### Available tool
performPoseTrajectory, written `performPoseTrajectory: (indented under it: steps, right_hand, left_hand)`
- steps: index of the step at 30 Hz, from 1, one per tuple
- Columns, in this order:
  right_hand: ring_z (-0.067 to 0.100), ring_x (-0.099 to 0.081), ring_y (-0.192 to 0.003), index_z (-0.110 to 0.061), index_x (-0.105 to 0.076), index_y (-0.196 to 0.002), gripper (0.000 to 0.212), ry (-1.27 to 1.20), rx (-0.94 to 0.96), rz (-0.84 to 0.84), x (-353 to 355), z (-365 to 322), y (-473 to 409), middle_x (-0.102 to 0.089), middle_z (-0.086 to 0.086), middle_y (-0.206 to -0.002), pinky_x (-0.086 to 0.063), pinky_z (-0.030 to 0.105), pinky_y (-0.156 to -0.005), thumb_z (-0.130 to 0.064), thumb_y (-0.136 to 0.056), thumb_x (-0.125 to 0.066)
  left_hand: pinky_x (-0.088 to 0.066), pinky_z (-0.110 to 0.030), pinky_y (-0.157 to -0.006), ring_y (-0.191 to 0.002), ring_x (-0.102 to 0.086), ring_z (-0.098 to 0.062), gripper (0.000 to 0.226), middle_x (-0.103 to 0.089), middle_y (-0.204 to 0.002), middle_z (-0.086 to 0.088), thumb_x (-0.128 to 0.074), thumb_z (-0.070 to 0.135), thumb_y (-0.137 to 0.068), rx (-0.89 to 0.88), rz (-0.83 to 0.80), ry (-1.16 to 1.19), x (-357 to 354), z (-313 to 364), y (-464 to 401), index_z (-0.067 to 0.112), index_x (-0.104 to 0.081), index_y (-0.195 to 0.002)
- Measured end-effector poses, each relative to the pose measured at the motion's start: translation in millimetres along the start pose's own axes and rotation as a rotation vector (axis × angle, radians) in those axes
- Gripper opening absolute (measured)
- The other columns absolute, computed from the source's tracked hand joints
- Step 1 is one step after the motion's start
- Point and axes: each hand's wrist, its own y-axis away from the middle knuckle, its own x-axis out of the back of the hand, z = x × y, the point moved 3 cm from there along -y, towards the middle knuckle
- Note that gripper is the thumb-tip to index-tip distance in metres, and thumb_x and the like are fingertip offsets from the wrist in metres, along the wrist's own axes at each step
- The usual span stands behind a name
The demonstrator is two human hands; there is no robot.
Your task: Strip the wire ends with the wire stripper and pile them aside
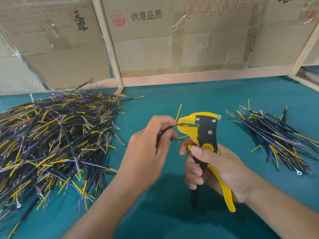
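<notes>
1. Nearest you, your right hand (214, 166) wraps its fingers around the handles of the wire stripper (205, 144), thumb lying across the yellow disc at the pivot.
2. The stripper's long axis runs from the near right, where the yellow handle tip sticks out below your palm, up and away to its head; the yellow nose of the head points left, toward your other hand.
3. Your left hand (151, 140) pinches a black-sheathed wire (164, 131) between thumb and fingertips, just left of the stripper's head.
4. That wire lies roughly level, left to right, its end sitting in the stripper's mouth; a thin yellow strand (178, 112) of it stands up beside the nose, and another yellow strand trails out below the head.
5. A few tiny bits of insulation (177, 145) lie on the green table (164, 195) between your hands.
6. A big loose heap of wires (51, 144) covers the table's left side.
7. A smaller pile (279, 137) lies on the right, well apart from your hands, its wires mostly running far-left to near-right.
8. Cardboard boxes (172, 40) stand behind a wooden frame (110, 49) at the far edge.
</notes>
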Motion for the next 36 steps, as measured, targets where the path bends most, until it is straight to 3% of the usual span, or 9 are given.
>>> performPoseTrajectory:
  steps: [7,13,18,32,36]
  right_hand:
    - [0.024,-0.045,-0.05,-0.006,-0.067,-0.099,0.045,0.01,-0.001,-0.01,0.6,0.9,-0.1,-0.044,0.011,-0.062,-0.046,0.04,-0.057,-0.041,-0.076,-0.085]
    - [0.025,-0.047,-0.053,-0.007,-0.068,-0.101,0.045,0.023,0.014,-0.02,0.1,0.8,0.1,-0.046,0.012,-0.064,-0.049,0.04,-0.06,-0.042,-0.077,-0.084]
    - [0.026,-0.049,-0.054,-0.007,-0.067,-0.104,0.046,0.019,0.017,-0.024,0.5,1.5,-0.2,-0.047,0.012,-0.065,-0.049,0.04,-0.062,-0.041,-0.078,-0.083]
    - [0.026,-0.047,-0.055,-0.006,-0.065,-0.106,0.051,-0.003,0.03,-0.025,-0.6,0.4,-0.1,-0.045,0.012,-0.066,-0.049,0.042,-0.061,-0.043,-0.077,-0.084]
    - [0.025,-0.047,-0.054,-0.007,-0.066,-0.106,0.049,-0.004,0.024,-0.046,-1.2,-0.8,0.2,-0.045,0.012,-0.065,-0.049,0.04,-0.062,-0.042,-0.078,-0.083]
  left_hand:
    - [-0.05,-0.019,-0.075,-0.09,-0.069,-0.012,0.024,-0.07,-0.094,0.011,-0.049,0.014,-0.099,0.005,-0.019,0.066,-0.4,-3.8,-0.4,0.033,-0.051,-0.113]
    - [-0.044,-0.011,-0.07,-0.087,-0.068,-0.01,0.023,-0.069,-0.091,0.01,-0.05,0.013,-0.099,-0.011,-0.02,0.038,0.9,-3.8,-1.1,0.031,-0.052,-0.113]
    - [-0.05,-0.03,-0.073,-0.085,-0.068,-0.015,0.024,-0.068,-0.092,0.01,-0.048,0.015,-0.1,-0.025,-0.023,0.009,2.3,-3.1,-1.3,0.034,-0.052,-0.114]
    - [-0.048,-0.025,-0.068,-0.081,-0.065,-0.015,0.026,-0.064,-0.092,0.014,-0.048,0.014,-0.1,-0.058,-0.029,-0.032,4.7,-3.8,-2.9,0.035,-0.051,-0.115]
    - [-0.048,-0.031,-0.071,-0.081,-0.065,-0.017,0.026,-0.064,-0.091,0.014,-0.047,0.014,-0.1,-0.054,-0.031,-0.022,4.1,-4.3,-2.6,0.035,-0.051,-0.114]
